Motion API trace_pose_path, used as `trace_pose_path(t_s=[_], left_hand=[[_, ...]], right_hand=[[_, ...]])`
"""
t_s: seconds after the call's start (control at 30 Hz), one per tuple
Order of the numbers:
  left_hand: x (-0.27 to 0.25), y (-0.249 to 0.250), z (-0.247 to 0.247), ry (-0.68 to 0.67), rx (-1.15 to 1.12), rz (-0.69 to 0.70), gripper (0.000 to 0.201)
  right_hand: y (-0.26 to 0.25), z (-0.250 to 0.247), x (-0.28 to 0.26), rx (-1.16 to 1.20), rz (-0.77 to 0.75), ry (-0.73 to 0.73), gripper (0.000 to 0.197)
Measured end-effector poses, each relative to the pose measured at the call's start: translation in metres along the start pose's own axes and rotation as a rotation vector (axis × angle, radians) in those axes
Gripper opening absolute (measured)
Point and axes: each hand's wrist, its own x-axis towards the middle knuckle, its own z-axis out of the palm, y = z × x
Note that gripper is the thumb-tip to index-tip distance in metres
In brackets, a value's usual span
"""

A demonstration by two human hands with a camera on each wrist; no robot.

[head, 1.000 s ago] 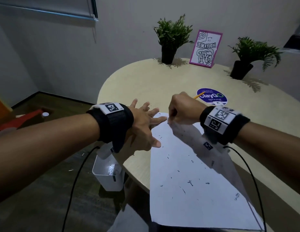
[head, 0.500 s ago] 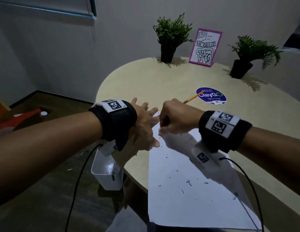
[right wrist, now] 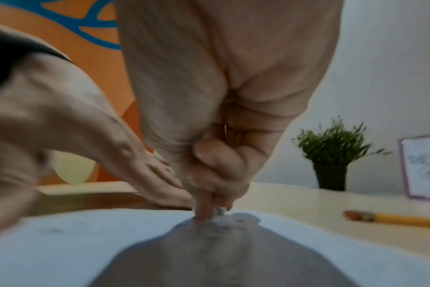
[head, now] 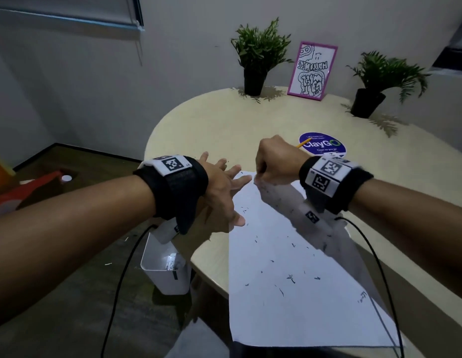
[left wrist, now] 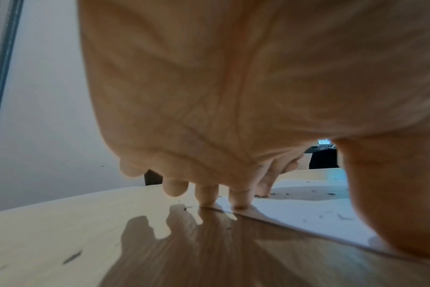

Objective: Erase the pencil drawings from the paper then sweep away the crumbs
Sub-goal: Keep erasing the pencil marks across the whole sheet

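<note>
A white sheet of paper (head: pixel 289 293) lies on the round table, its near end over the table edge. Dark eraser crumbs (head: pixel 291 277) and faint pencil marks are scattered across it. My left hand (head: pixel 224 192) lies flat with spread fingers (left wrist: pixel 238 196) pressing the paper's far left edge. My right hand (head: pixel 273 161) is fisted at the paper's far left corner. It pinches a small pale eraser (right wrist: pixel 218 210) against the sheet. The eraser is hidden in the head view.
A yellow pencil (right wrist: pixel 393 219) lies beyond the paper by a purple ClayGo sticker (head: pixel 322 146). Two potted plants (head: pixel 258 55) (head: pixel 379 81) and a framed drawing (head: pixel 312 71) stand at the back. A white bin (head: pixel 165 270) sits on the floor below the table's left edge.
My right hand has rubbed back and forth over the paper's far left corner, first toward me, then away. The left hand has stayed pressed on the paper.
</note>
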Motion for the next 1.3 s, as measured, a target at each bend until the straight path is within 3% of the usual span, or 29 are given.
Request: trace_pose_path(t_s=[0.17,0.33,0.5,0.63,0.83,1.0,1.17,1.3], left_hand=[[0.001,-0.005,-0.002,-0.026,-0.01,0.023,0.107],[0.0,-0.001,-0.001,-0.019,0.003,0.018,0.109],[-0.003,-0.002,-0.003,-0.011,-0.008,0.036,0.103],[-0.001,-0.002,-0.001,-0.014,-0.007,0.029,0.109],[0.002,-0.007,0.001,-0.014,-0.042,0.052,0.108],[0.003,-0.005,0.002,-0.018,-0.032,0.036,0.11],[0.002,-0.007,0.001,-0.006,-0.032,0.051,0.106],[0.005,-0.006,0.002,-0.017,-0.039,0.044,0.11]], right_hand=[[-0.022,0.005,-0.017,0.044,-0.108,-0.147,0.019],[-0.002,-0.002,0.0,0.029,0.018,-0.004,0.017],[-0.027,0.006,-0.016,0.045,-0.082,-0.115,0.016],[0.0,0.002,0.003,0.03,0.053,0.027,0.022],[-0.022,0.006,-0.015,0.055,-0.049,-0.1,0.017],[0.002,-0.004,0.004,-0.013,0.033,-0.015,0.016],[-0.021,0.007,-0.01,0.012,-0.112,-0.134,0.016],[0.007,-0.003,0.002,0.009,0.015,-0.034,0.015]])
